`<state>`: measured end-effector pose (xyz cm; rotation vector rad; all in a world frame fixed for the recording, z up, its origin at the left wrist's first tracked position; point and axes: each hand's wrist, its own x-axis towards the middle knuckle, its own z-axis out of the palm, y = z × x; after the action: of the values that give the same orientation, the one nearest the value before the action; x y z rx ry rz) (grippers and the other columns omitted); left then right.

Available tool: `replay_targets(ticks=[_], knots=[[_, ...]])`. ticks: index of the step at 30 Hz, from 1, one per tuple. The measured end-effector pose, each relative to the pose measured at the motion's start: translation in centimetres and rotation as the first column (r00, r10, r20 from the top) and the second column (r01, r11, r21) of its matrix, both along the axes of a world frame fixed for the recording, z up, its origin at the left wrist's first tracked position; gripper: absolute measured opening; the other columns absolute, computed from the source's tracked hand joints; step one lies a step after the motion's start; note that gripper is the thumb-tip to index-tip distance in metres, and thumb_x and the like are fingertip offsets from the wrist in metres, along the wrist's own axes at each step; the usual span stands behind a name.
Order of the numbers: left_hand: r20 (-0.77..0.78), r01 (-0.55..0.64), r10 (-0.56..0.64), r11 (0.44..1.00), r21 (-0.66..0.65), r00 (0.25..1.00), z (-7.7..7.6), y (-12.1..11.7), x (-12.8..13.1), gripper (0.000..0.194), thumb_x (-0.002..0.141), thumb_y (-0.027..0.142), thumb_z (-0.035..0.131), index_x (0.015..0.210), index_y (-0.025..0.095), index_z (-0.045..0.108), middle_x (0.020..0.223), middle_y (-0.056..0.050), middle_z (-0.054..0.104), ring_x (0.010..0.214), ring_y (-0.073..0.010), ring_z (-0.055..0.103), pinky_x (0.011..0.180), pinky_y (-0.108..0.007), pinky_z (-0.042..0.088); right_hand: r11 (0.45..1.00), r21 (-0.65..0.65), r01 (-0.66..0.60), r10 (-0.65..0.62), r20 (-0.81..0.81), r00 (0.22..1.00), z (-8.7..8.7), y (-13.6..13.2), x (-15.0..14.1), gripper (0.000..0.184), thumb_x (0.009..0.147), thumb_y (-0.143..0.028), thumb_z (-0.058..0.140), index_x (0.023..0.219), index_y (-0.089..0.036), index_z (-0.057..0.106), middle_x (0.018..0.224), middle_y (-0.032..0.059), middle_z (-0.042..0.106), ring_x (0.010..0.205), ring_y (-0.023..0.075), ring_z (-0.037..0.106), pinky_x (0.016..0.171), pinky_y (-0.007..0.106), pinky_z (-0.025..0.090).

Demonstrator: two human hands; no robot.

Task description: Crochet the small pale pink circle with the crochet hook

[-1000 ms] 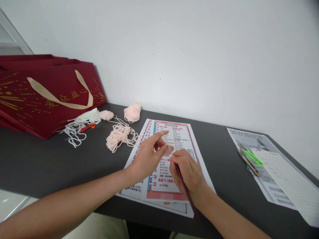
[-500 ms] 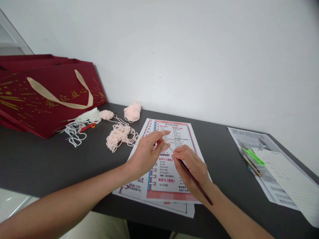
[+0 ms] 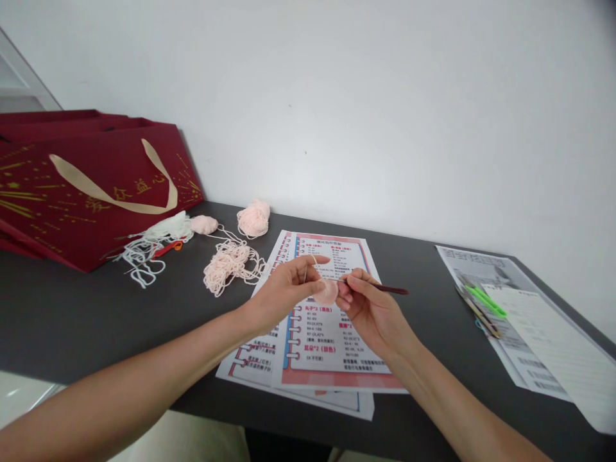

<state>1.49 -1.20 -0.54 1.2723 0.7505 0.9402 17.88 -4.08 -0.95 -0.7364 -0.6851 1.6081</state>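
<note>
Between my hands is a small round pale pink crochet piece (image 3: 327,292), pinched at its left side by my left hand (image 3: 293,282). A strand of pink yarn runs over that hand's raised forefinger. My right hand (image 3: 368,305) grips a crochet hook (image 3: 392,289) with a dark red handle, which lies nearly level and points left. The hook's thin metal tip is at the top of the crochet piece; whether it sits in a stitch I cannot tell. Under both hands are printed pattern sheets (image 3: 337,378). A loose heap of pink yarn (image 3: 230,264) lies left of my left hand.
Another pink yarn ball (image 3: 253,219), a small pink bundle (image 3: 204,224) and tangled white yarn (image 3: 168,228) lie at the back left, before a dark red gift bag (image 3: 110,186). At right, a bright green tool (image 3: 487,301) lies on papers (image 3: 548,346). A white wall stands behind.
My right hand has turned the hook from steeply slanted to nearly level, its handle end swinging up. The pink crochet piece now shows more fully between the hands.
</note>
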Motion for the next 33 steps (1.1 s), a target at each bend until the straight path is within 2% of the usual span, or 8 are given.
replay_targets(ticks=[3,7,12,16,19,28,33], knots=[[0.039,0.016,-0.015,0.999,-0.042,0.999,-0.1,-0.1,0.1,0.018,0.075,0.018,0.066,0.091,0.016,0.062,0.071,0.004,0.053,0.070,-0.0097,0.052,0.072,-0.027,0.041,0.999,-0.034,0.012,-0.013,-0.036,0.999,0.1,-0.2,-0.3,0.016,0.071,-0.015,0.071,0.063,-0.017,0.057,0.061,-0.0015,0.057,0.055,0.0082,0.045,0.048,0.019,0.042],[0.030,-0.010,0.011,0.999,-0.043,0.999,0.2,-0.4,0.3,0.037,0.075,0.023,0.069,0.109,0.017,0.058,0.069,0.006,0.050,0.067,-0.0091,0.049,0.070,-0.027,0.040,0.999,-0.049,-0.009,0.007,-0.052,0.999,0.3,-0.5,-0.5,0.018,0.073,-0.016,0.069,0.062,-0.017,0.055,0.060,-0.0015,0.057,0.053,0.0072,0.044,0.046,0.017,0.040],[-0.040,0.002,-0.003,1.000,-0.022,0.999,0.5,-0.4,0.3,0.036,0.075,0.024,0.068,0.108,0.016,0.059,0.067,0.005,0.050,0.067,-0.0107,0.050,0.070,-0.028,0.039,0.997,-0.082,-0.004,-0.002,-0.072,0.997,0.4,-0.6,-0.5,0.018,0.073,-0.016,0.069,0.062,-0.017,0.055,0.061,-0.0014,0.056,0.052,0.0069,0.044,0.044,0.016,0.041],[0.043,0.101,-0.097,0.989,-0.103,0.994,0.3,-0.1,0.0,0.047,0.075,0.022,0.069,0.120,0.018,0.056,0.070,0.005,0.053,0.068,-0.0102,0.053,0.073,-0.028,0.039,0.991,-0.136,-0.002,-0.013,-0.109,0.994,0.4,-0.5,-0.5,0.016,0.072,-0.015,0.069,0.063,-0.016,0.057,0.062,-0.0008,0.056,0.053,0.0064,0.045,0.045,0.015,0.042],[0.107,0.134,-0.119,0.980,-0.146,0.987,0.1,0.0,-0.2,0.051,0.073,0.021,0.071,0.122,0.019,0.056,0.070,0.005,0.055,0.068,-0.0097,0.054,0.073,-0.027,0.039,0.989,-0.145,0.002,-0.019,-0.117,0.993,0.4,-0.4,-0.3,0.015,0.072,-0.014,0.070,0.063,-0.016,0.057,0.062,-0.0007,0.055,0.052,0.0064,0.044,0.045,0.015,0.043],[0.221,0.203,-0.151,0.950,-0.237,0.964,0.8,0.2,-0.5,0.049,0.071,0.017,0.073,0.118,0.021,0.061,0.069,0.005,0.054,0.064,-0.0079,0.052,0.067,-0.024,0.037,0.996,-0.085,0.004,-0.010,-0.068,0.998,0.9,-0.5,0.1,0.016,0.069,-0.014,0.071,0.062,-0.017,0.057,0.060,-0.0010,0.055,0.052,0.0074,0.044,0.042,0.016,0.041],[0.246,0.236,-0.175,0.940,-0.245,0.953,1.1,0.4,-0.9,0.046,0.072,0.015,0.072,0.117,0.022,0.063,0.069,0.004,0.055,0.061,-0.0079,0.051,0.063,-0.023,0.037,0.999,-0.003,0.033,-0.033,0.001,0.999,1.1,-0.6,0.0,0.017,0.069,-0.016,0.072,0.063,-0.019,0.057,0.060,-0.0011,0.057,0.051,0.0086,0.044,0.043,0.019,0.041]])
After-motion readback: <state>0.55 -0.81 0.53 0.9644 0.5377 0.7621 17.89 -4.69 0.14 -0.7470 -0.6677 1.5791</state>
